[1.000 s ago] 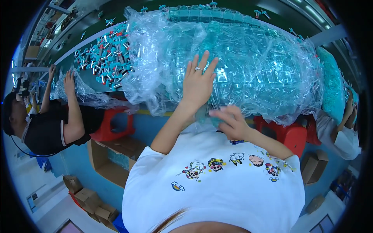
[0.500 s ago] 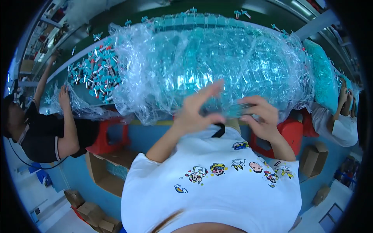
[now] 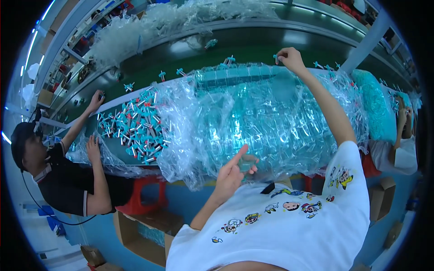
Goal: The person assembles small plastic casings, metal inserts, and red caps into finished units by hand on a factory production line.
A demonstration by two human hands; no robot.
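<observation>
At the far edge of the work surface, my right hand (image 3: 291, 59) pinches a small teal piece with a short stem (image 3: 275, 58) between thumb and fingertips. My left hand (image 3: 229, 177) is near my body, its index finger stretched forward and its other fingers curled round a see-through plastic piece (image 3: 247, 164) whose shape is hard to make out. In front of me lies a large wrapped stack of clear teal plastic trays (image 3: 266, 117) under crinkled film. To its left is a pile of small teal, silver and red parts (image 3: 135, 126).
Beyond the stack runs a dark green conveyor belt (image 3: 181, 52) with a few loose parts. A co-worker in black (image 3: 68, 180) reaches over at the left; another in white (image 3: 393, 156) sits at the right. A red stool (image 3: 144, 196) and an open carton (image 3: 135, 244) stand below.
My right hand has gone from beside my left to the far edge and now grips a small teal piece. My left hand stays near my body. The view has shifted, showing more of the belt.
</observation>
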